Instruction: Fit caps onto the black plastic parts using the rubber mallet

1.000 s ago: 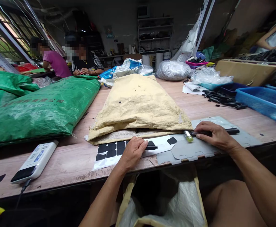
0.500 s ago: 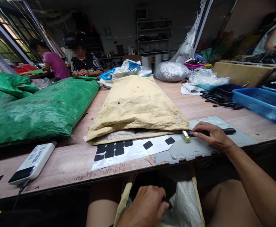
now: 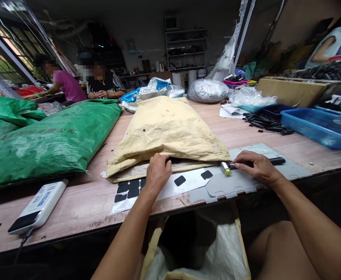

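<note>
A beige woven sack (image 3: 170,128) lies on the table with its mouth toward me. My left hand (image 3: 159,171) is at that mouth, fingers curled and partly hidden by the flap. Something dark shows by its fingertips, too small to name. My right hand (image 3: 254,165) is closed over a black-handled tool (image 3: 277,161), which has a silver and yellow-green end (image 3: 225,168) and lies on a grey board (image 3: 246,186). Between the hands is a white sheet (image 3: 167,194) with black rounded-square stickers (image 3: 180,181). Below the table edge, a second sack (image 3: 228,249) stands open between my legs.
A full green sack (image 3: 56,136) lies left, beside a white power bank (image 3: 39,206) with a cable. At right are a blue tray (image 3: 316,126), a heap of black sticks (image 3: 265,123) and a cardboard box (image 3: 297,91). Co-workers (image 3: 68,85) sit farther back.
My left hand has risen from the lower open sack to the mouth of the sack on the table. The right hand stays on the black-handled tool. The view has shifted slightly.
</note>
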### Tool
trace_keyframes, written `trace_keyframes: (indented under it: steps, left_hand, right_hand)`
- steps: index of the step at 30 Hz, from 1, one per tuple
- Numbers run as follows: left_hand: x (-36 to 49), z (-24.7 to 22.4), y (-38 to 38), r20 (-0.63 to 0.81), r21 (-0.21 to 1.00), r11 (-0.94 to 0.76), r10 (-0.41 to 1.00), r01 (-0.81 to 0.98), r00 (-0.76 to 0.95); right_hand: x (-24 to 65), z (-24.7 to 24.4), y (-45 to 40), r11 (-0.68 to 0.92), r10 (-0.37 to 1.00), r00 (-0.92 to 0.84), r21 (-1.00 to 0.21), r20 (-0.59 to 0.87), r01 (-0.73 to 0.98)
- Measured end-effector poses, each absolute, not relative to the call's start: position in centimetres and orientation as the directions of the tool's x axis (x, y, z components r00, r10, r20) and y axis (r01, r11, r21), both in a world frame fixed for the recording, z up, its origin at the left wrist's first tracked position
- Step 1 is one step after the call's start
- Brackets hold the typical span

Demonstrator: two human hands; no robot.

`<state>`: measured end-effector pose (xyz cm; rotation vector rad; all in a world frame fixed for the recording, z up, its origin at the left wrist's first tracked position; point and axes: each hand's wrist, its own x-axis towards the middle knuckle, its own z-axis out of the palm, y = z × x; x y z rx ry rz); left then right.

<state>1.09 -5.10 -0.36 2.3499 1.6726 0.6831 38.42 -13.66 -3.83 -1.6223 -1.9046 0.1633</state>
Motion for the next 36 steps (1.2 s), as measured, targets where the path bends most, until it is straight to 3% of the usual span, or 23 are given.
trace_keyframes:
  steps: [2, 5, 15, 18, 21, 24, 30, 36]
  left_hand:
    - [1.6, -0.8, -3.0, 0.261, 0.294, -0.329, 0.931, 0.898, 0.256]
    - [2.4, -1.1, -2.0, 0.230, 0.232, -0.301, 0.941, 0.925, 0.249]
    - [0.8, 0.1, -2.8, 0.127, 0.254, -0.281, 0.958, 0.925, 0.257]
    - [-0.2, 0.7, -4.6, 0.137, 0.338, -0.323, 0.946, 0.884, 0.294]
    - [-0.5, 0.5, -7.2, 0.184, 0.488, -0.499, 0.861, 0.716, 0.474]
    - [-0.1, -0.4, -9.4, 0.205, 0.554, -0.609, 0.761, 0.568, 0.616]
    - [-0.4, -2.1, -10.0, 0.242, 0.628, -0.573, 0.786, 0.525, 0.569]
    - [-0.9, -2.2, -9.5, 0.218, 0.699, -0.522, 0.806, 0.488, 0.550]
  right_hand:
    - [38.5, -3.9, -13.6, 0.232, 0.924, -0.040, -0.475, 0.379, 0.849]
    - [38.4, -3.8, -13.6, 0.230, 0.920, -0.031, -0.476, 0.390, 0.849]
    - [38.0, -3.5, -13.8, 0.230, 0.916, -0.029, -0.466, 0.399, 0.854]
    - [38.1, -3.5, -13.8, 0.233, 0.919, -0.035, -0.469, 0.394, 0.852]
    - [38.2, -3.4, -13.9, 0.230, 0.927, -0.046, -0.467, 0.372, 0.854]
    - [38.1, -3.3, -14.0, 0.208, 0.935, -0.044, -0.444, 0.352, 0.872]
    - [38.0, -3.6, -13.8, 0.193, 0.937, -0.057, -0.376, 0.345, 0.906]
    - [37.8, -2.3, -14.1, 0.290, 0.926, -0.131, -0.443, 0.355, 0.848]
